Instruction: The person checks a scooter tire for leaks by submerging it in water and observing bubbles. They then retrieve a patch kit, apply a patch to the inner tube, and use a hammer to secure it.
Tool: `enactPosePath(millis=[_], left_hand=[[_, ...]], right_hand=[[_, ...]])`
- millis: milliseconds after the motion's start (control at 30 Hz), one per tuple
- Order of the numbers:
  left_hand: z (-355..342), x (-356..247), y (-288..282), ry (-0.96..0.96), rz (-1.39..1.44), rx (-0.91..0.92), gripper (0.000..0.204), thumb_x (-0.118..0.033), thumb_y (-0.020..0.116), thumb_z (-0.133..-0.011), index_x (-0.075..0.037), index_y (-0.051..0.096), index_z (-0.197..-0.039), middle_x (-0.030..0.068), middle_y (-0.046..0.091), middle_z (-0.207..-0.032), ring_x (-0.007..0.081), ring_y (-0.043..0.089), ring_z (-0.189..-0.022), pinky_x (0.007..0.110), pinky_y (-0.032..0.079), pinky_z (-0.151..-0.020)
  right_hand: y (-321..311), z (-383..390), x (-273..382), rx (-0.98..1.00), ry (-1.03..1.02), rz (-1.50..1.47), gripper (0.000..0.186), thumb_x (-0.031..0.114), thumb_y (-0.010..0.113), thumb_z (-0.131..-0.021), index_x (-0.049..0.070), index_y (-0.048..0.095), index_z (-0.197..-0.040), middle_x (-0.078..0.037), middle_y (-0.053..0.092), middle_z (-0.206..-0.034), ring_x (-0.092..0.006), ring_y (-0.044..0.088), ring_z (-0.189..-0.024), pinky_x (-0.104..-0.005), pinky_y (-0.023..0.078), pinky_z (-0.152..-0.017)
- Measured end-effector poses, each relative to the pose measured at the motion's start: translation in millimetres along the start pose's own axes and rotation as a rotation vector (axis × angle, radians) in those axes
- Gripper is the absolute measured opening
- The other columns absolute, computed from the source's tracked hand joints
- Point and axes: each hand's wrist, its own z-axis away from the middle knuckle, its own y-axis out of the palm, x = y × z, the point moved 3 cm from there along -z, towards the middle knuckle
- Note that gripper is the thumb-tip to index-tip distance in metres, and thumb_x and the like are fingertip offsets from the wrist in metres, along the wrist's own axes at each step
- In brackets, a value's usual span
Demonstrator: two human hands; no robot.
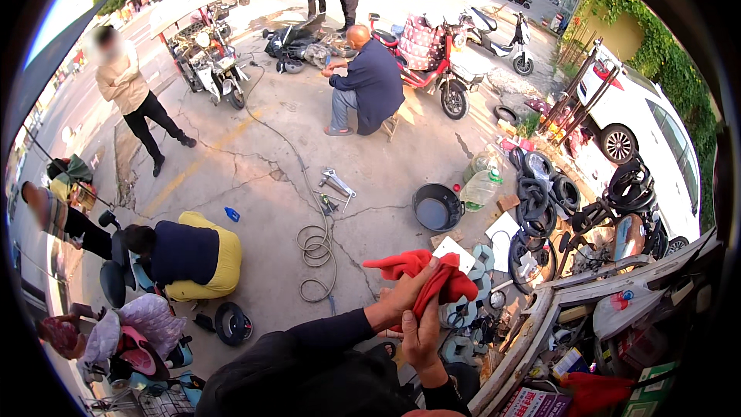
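Observation:
Low in the middle of the head view, my left hand (404, 299) and my right hand (423, 334) hold a bunched red cloth (451, 286). My left hand reaches up from the left with fingers wrapped on the cloth; my right hand grips it from below. Part of the cloth hangs out to the left behind my left thumb. Just beyond it lie a white board (451, 249) and several grey-blue pieces on the ground.
A black basin (437, 208), plastic jug (485, 189), tyres (532, 185), coiled hose (315, 259) and tools (338, 184) lie ahead. A crouching person (193, 255) is at left; other people (367, 85) sit or stand around scooters (455, 100). A cluttered shelf (602, 340) is at right.

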Motion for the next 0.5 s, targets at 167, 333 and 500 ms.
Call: enactPosePath(millis=[167, 333, 500], left_hand=[[28.8, -2.4, 0.7, 0.021, -0.108, 0.501, 0.076, -0.069, 0.053, -0.085, -0.005, 0.049, -0.127, 0.0177, 0.060, -0.113, 0.0299, 0.065, -0.089, 0.038, 0.053, -0.076], [31.1, -2.3, 41.2, 0.244, -0.489, 0.263, 0.033, -0.035, 0.067, -0.089, -0.004, 0.062, -0.099, 0.0063, 0.065, -0.094, 0.0174, 0.061, -0.088, 0.032, 0.048, -0.079], [-14.1, 16.2, 44.6, 0.134, -0.386, 0.293, 0.045, -0.045, 0.054, -0.095, -0.003, 0.060, -0.108, 0.0084, 0.065, -0.102, 0.0204, 0.062, -0.092, 0.031, 0.049, -0.082]], right_hand=[[-26.6, 12.3, -44.2, 0.011, 0.422, -1.223, 0.038, 0.026, 0.046, -0.099, -0.003, 0.047, -0.124, -0.013, 0.057, -0.117, -0.0232, 0.060, -0.098, -0.0347, 0.049, -0.087], [-23.1, 24.5, -107.2, -0.181, 0.339, -0.273, 0.038, 0.027, 0.052, -0.097, 0.005, 0.047, -0.127, -0.011, 0.056, -0.120, -0.0252, 0.056, -0.111, -0.0377, 0.047, -0.093], [-29.3, 21.1, -84.7, -0.345, 0.213, -0.314, 0.042, 0.018, 0.059, -0.091, 0.001, 0.046, -0.128, -0.017, 0.057, -0.117, -0.0292, 0.059, -0.107, -0.0366, 0.048, -0.090]])
